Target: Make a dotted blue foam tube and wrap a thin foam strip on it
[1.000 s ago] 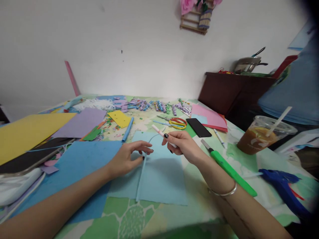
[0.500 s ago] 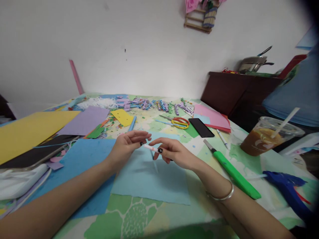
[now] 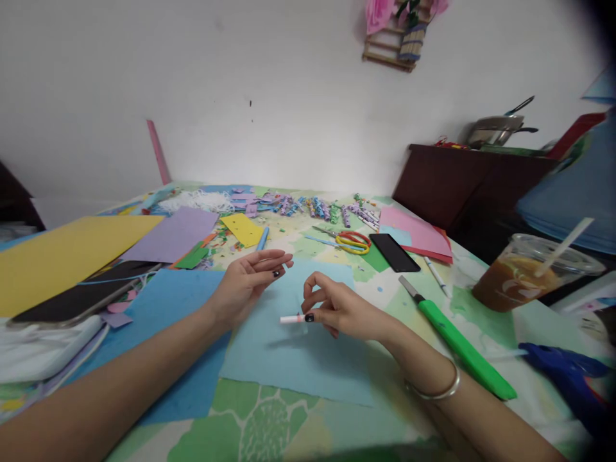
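Note:
My right hand (image 3: 344,308) pinches a short white stick with pink marks (image 3: 291,319) between thumb and fingers, and its free end points left. Whether it is a rolled paper tube or another thin stick I cannot tell. Beneath it lies a light blue paper sheet (image 3: 289,372). My left hand (image 3: 248,282) hovers over the left part of that sheet, fingers stretched out and holding nothing. A darker blue sheet (image 3: 178,366) lies under my left forearm. To the right of my right hand is a green-handled craft knife (image 3: 462,346).
Scissors (image 3: 353,240), a black phone (image 3: 394,252) and a white pen (image 3: 437,276) lie beyond my hands. A cup of brown drink (image 3: 520,276) and a blue glue gun (image 3: 563,378) are at the right. Paper scraps and curled strips (image 3: 317,206) line the back.
My right hand has drawn the white stick down and away from my left fingertips, and the stick now lies more level. My left hand stays nearly in place, slightly lower.

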Demonstrator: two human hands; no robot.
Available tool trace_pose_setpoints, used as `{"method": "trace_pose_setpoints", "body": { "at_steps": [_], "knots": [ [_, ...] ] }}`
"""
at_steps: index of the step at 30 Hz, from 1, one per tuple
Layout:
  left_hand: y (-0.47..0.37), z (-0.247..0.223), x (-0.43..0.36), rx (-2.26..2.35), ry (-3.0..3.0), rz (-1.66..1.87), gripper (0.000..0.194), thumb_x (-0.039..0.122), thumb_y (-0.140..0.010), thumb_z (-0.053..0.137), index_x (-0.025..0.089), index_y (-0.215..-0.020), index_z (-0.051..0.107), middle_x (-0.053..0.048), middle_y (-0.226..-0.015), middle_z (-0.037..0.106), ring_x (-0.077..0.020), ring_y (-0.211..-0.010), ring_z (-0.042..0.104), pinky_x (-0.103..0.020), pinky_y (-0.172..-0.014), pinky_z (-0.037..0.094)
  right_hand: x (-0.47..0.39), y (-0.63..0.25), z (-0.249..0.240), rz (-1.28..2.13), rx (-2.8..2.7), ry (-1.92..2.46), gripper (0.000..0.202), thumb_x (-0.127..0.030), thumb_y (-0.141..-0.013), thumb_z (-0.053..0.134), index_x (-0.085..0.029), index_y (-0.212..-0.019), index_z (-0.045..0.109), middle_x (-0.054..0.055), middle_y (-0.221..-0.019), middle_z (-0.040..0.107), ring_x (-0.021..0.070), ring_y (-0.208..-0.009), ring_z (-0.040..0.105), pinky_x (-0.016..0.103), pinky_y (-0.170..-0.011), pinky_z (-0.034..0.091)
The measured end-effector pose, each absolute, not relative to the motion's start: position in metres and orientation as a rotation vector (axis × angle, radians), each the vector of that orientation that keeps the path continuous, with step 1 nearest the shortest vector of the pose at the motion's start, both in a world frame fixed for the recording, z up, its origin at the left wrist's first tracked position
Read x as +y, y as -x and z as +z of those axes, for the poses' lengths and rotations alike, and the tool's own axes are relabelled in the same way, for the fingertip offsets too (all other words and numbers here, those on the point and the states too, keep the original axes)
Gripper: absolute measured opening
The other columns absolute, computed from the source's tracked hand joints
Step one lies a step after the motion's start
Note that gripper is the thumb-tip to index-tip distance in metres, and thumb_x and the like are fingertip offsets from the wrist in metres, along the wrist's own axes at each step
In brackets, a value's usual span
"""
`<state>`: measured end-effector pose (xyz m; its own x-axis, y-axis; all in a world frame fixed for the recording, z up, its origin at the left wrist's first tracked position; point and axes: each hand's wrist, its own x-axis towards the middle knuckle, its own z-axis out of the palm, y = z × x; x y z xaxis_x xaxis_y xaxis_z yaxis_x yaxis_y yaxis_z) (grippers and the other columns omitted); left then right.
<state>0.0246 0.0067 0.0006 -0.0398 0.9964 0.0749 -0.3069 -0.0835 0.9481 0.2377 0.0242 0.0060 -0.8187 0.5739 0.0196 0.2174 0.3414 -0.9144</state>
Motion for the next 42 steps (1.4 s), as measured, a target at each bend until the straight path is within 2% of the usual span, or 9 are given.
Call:
{"method": "trace_pose_setpoints", "body": {
  "at_steps": [4, 10, 15, 20, 23, 31, 36, 39, 42],
  "knots": [
    [-0.022, -0.001, 0.008, 0.949, -1.022, 1.429, 0.035, 0.009, -0.064, 0.072, 0.013, -0.099, 0.066, -0.01, -0.112, 0.071, -0.0232, -0.112, 0.063, -0.04, -0.106, 0.04, 0.025, -0.237, 0.007, 1.571, -2.237, 0.568, 0.017, -0.014, -0.084, 0.05, -0.021, -0.099, 0.047, 0.0, -0.086, 0.063, 0.0055, -0.052, 0.047, 0.019, -0.05, 0.042],
    [-0.022, -0.004, 0.011, 0.948, -1.071, 1.411, 0.035, 0.01, -0.066, 0.071, 0.013, -0.101, 0.066, -0.01, -0.114, 0.07, -0.0231, -0.113, 0.062, -0.04, -0.106, 0.041, 0.022, -0.236, 0.013, 1.527, -2.206, 0.615, 0.037, -0.012, -0.079, 0.05, -0.016, -0.111, 0.066, 0.005, -0.088, 0.067, 0.0056, -0.052, 0.045, 0.02, -0.049, 0.04],
    [-0.023, -0.003, 0.01, 0.987, -1.114, 1.364, 0.036, 0.012, -0.067, 0.071, 0.013, -0.102, 0.066, -0.012, -0.117, 0.069, -0.0255, -0.118, 0.058, -0.041, -0.105, 0.042, 0.02, -0.237, 0.015, 1.448, -2.154, 0.736, 0.041, -0.008, -0.07, 0.058, -0.017, -0.108, 0.072, -0.004, -0.053, 0.054, 0.0062, -0.046, 0.037, 0.02, -0.045, 0.031],
    [-0.024, -0.005, 0.007, 1.084, -1.327, 1.196, 0.056, 0.016, -0.066, 0.071, 0.02, -0.121, 0.059, -0.013, -0.144, 0.047, -0.0301, -0.113, 0.061, -0.038, -0.087, 0.054, 0.021, -0.235, 0.013, 1.401, -2.014, 0.779, 0.033, -0.016, -0.063, 0.073, -0.017, -0.096, 0.075, 0.0, -0.073, 0.066, 0.008, -0.056, 0.043, 0.022, -0.051, 0.035],
    [-0.029, -0.008, 0.002, 1.22, -1.619, 1.183, 0.067, 0.018, -0.07, 0.068, 0.024, -0.133, 0.048, -0.013, -0.148, 0.039, -0.0273, -0.106, 0.064, -0.034, -0.077, 0.056, 0.021, -0.234, 0.013, 1.371, -1.936, 0.826, 0.022, -0.02, -0.066, 0.072, -0.016, -0.088, 0.076, -0.001, -0.064, 0.062, 0.0076, -0.053, 0.042, 0.022, -0.051, 0.034],
    [-0.034, -0.009, -0.01, 1.103, -2.323, 1.457, 0.051, 0.015, -0.081, 0.064, 0.028, -0.128, 0.048, -0.006, -0.109, 0.053, -0.0151, -0.085, 0.058, -0.027, -0.068, 0.051, 0.022, -0.237, 0.012, 1.453, -1.956, 0.8, 0.026, -0.019, -0.067, 0.069, -0.017, -0.093, 0.075, -0.001, -0.067, 0.061, 0.0083, -0.055, 0.04, 0.023, -0.05, 0.03],
    [-0.032, -0.006, -0.014, 1.045, -2.63, 1.392, 0.059, 0.013, -0.08, 0.067, 0.027, -0.133, 0.045, -0.008, -0.109, 0.051, -0.0204, -0.098, 0.052, -0.034, -0.085, 0.049, 0.024, -0.238, 0.012, 1.464, -2.009, 0.801, 0.029, -0.019, -0.07, 0.065, -0.016, -0.098, 0.073, -0.003, -0.061, 0.055, 0.0072, -0.05, 0.036, 0.022, -0.046, 0.026],
    [-0.033, -0.007, -0.014, 1.025, -2.644, 1.512, 0.061, 0.013, -0.082, 0.066, 0.028, -0.136, 0.043, -0.008, -0.107, 0.054, -0.0201, -0.098, 0.054, -0.033, -0.085, 0.049, 0.025, -0.239, 0.012, 1.451, -2.083, 0.808, 0.024, -0.019, -0.071, 0.065, -0.014, -0.093, 0.073, -0.004, -0.059, 0.048, 0.0068, -0.051, 0.035, 0.022, -0.047, 0.025],
    [-0.031, -0.01, -0.014, 0.986, -2.739, 1.507, 0.048, 0.013, -0.083, 0.064, 0.032, -0.126, 0.055, -0.005, -0.103, 0.058, -0.0164, -0.088, 0.058, -0.029, -0.078, 0.051, 0.024, -0.239, 0.013, 1.432, -2.151, 0.787, 0.019, -0.019, -0.072, 0.065, -0.012, -0.088, 0.073, -0.005, -0.059, 0.043, 0.0067, -0.054, 0.033, 0.022, -0.049, 0.024]
  ]
}}
